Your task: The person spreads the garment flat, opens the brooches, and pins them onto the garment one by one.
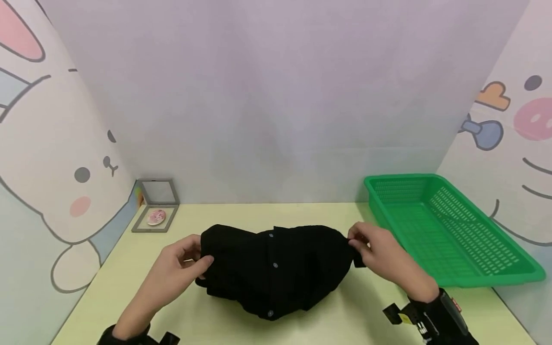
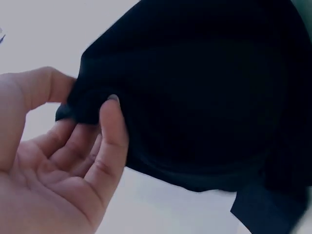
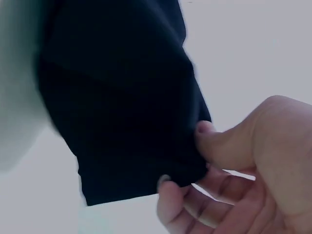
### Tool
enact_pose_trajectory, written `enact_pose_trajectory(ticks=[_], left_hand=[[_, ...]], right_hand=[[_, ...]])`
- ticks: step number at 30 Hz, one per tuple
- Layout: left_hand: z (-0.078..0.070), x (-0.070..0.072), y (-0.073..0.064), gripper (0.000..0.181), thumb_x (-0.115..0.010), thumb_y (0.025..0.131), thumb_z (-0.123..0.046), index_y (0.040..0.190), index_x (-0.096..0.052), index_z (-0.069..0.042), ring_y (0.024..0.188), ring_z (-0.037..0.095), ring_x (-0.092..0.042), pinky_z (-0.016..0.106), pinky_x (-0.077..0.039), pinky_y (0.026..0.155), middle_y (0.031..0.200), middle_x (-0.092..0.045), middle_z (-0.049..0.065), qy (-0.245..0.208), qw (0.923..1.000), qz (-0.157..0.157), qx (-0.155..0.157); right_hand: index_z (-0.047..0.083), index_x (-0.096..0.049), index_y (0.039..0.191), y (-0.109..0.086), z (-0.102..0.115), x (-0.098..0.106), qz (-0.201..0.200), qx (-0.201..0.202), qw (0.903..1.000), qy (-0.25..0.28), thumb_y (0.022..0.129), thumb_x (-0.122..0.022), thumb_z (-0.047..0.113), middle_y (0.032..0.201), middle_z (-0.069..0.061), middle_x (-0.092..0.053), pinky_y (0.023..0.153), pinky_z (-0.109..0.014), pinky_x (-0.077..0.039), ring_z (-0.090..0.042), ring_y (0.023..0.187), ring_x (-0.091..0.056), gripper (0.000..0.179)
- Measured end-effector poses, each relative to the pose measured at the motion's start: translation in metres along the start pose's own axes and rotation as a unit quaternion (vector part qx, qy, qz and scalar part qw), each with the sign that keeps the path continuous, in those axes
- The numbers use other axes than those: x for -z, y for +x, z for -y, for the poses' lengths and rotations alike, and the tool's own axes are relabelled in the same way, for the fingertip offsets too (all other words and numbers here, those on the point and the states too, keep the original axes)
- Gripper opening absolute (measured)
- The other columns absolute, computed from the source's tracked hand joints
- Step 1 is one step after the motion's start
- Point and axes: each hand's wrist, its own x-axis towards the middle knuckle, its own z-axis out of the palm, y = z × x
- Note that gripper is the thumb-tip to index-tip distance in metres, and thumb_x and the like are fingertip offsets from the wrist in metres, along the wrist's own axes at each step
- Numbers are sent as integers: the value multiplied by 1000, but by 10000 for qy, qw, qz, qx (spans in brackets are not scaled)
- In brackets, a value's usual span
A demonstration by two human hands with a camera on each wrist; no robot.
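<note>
A folded black button-up shirt [image 1: 276, 268] hangs between both hands, just over the yellow table, with several grey buttons down its front. At its left edge the left hand [image 1: 178, 268] pinches the cloth between thumb and fingers. The right hand [image 1: 379, 251] grips the opposite edge, where a small flap of cloth hangs below the fingers. In the left wrist view, the shirt [image 2: 195, 97] is dark and creased, and the left hand [image 2: 68, 151] holds its corner. The right wrist view has the right hand [image 3: 243, 170] pinching the lower corner of the shirt [image 3: 122, 107].
A green plastic basket [image 1: 392, 220] with slotted sides stands at the right of the yellow table [image 1: 108, 297]. At the back left is an open grey-framed box [image 1: 148, 229] with a pink round item [image 1: 156, 217] in it. Cartoon-printed panels rise on both sides, with a pale curtain behind.
</note>
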Motion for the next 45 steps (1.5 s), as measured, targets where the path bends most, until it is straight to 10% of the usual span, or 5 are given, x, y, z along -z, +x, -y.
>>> enact_pose_trajectory(ticks=[12,26,30,36,45], left_hand=[[39,-15,13,18,-73,96,-11,110,-63,-6,79,11,-67,23,-50,61,95,-67,4,1561,9845,-400,692],[62,-12,9,88,-85,85,-22,146,-38,20,127,50,-57,58,-51,103,144,-51,37,2420,9387,1565,1892],[63,-22,12,97,-90,79,-16,151,-33,18,140,53,-43,63,-40,113,152,-41,38,2278,9314,1985,2028],[62,-32,12,39,-80,90,-12,120,-60,3,100,25,-66,42,-56,85,118,-68,15,1896,9504,2152,1205],[35,-15,15,20,-71,98,-16,97,-53,-9,68,1,-57,23,-50,57,80,-58,-4,1753,9713,1597,-169]], right_hand=[[9,-69,96,14,-3,-46,515,-478,9974,155,93,-71,0,84,5,-65,64,-25,-53,-4,73,-61,10],[9,-70,104,8,31,-70,2424,-143,9680,636,95,-75,11,86,7,-59,65,-22,-50,-2,74,-53,11],[15,-71,108,6,55,-85,3342,-163,9358,1108,93,-78,22,91,11,-61,72,-21,-52,1,79,-55,19],[23,-66,114,-4,81,-109,4470,-645,8898,659,86,-83,24,102,13,-58,76,-20,-50,-1,83,-53,33],[20,-69,92,-1,83,-103,4315,-100,8962,1031,87,-65,-4,85,18,-59,62,-16,-43,1,66,-45,24]])
